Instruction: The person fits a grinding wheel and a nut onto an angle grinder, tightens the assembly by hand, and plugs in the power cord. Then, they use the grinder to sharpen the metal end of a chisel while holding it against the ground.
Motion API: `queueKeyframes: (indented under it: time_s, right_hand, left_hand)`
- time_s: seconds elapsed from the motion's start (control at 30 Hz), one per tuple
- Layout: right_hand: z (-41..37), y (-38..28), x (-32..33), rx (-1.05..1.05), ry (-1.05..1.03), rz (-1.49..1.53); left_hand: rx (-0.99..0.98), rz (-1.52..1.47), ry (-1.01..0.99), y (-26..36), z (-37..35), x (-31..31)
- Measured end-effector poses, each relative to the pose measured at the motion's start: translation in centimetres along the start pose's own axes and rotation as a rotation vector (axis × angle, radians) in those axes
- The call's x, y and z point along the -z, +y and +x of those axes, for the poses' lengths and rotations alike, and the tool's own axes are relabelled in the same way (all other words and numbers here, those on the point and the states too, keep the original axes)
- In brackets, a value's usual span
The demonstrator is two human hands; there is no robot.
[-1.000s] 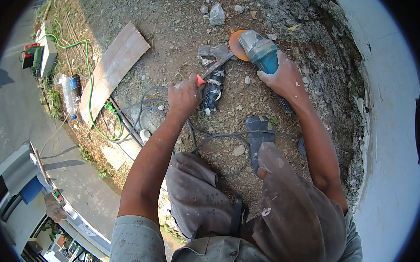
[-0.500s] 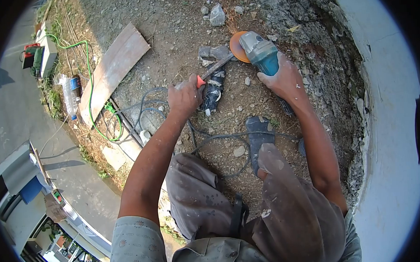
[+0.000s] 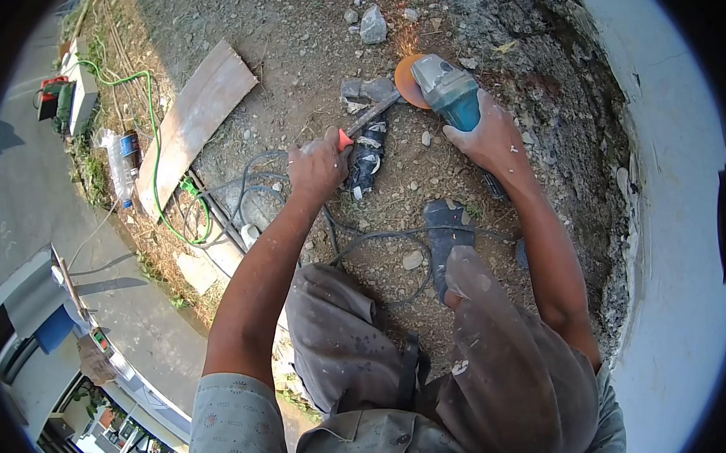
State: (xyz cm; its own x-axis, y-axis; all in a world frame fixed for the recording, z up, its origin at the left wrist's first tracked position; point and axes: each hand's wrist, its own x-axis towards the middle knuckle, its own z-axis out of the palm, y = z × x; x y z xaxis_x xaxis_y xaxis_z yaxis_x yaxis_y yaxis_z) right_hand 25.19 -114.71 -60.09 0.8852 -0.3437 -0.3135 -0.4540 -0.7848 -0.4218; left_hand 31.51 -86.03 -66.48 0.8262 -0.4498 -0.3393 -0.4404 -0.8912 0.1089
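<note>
My left hand is closed around a chisel with an orange-red grip, its metal shaft pointing up and right. The chisel's far end meets the edge of an orange disc on a teal and grey angle grinder. My right hand wraps around the grinder's body. Orange sparks fly from the top of the disc. Just below the chisel, a dark boot spotted with white rests on the soil, and another boot stands lower right.
A grey cord loops over the ground near my feet. Left are a wooden board, a green cable and a plastic bottle. Stones lie ahead. A white wall runs along the right.
Sparks above the disc have become brighter and longer. Both hands, the chisel and the grinder have shifted only slightly.
</note>
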Motion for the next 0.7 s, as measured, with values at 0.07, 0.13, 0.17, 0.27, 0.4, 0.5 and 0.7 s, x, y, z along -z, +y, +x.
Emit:
queueKeyframes:
  time_s: [0.07,0.13,0.17,0.27,0.4,0.5,0.7]
  right_hand:
    - [-0.13,0.1,-0.1,0.022,0.026,-0.007]
    - [-0.15,-0.02,-0.07,0.029,0.035,-0.008]
    - [-0.13,0.03,-0.16,0.03,0.04,-0.004]
    - [-0.07,-0.01,-0.13,0.011,0.026,0.01]
    - [-0.04,-0.16,0.03,-0.003,0.004,0.008]
    - [0.01,0.01,-0.13,0.022,0.025,-0.003]
    - [0.01,-0.25,0.17,-0.039,-0.029,0.003]
  left_hand:
    - [0.006,-0.009,0.005,0.06,0.0,-0.05]
    - [-0.002,-0.009,0.02,0.03,-0.04,-0.07]
    - [-0.006,-0.009,0.027,0.04,-0.04,-0.07]
    - [0.003,-0.008,0.014,0.11,-0.02,0.0]
    - [0.004,-0.008,0.007,0.17,-0.08,0.15]
    - [-0.004,-0.013,0.022,0.03,-0.05,-0.02]
    - [0.007,-0.03,-0.008,0.11,-0.07,0.29]
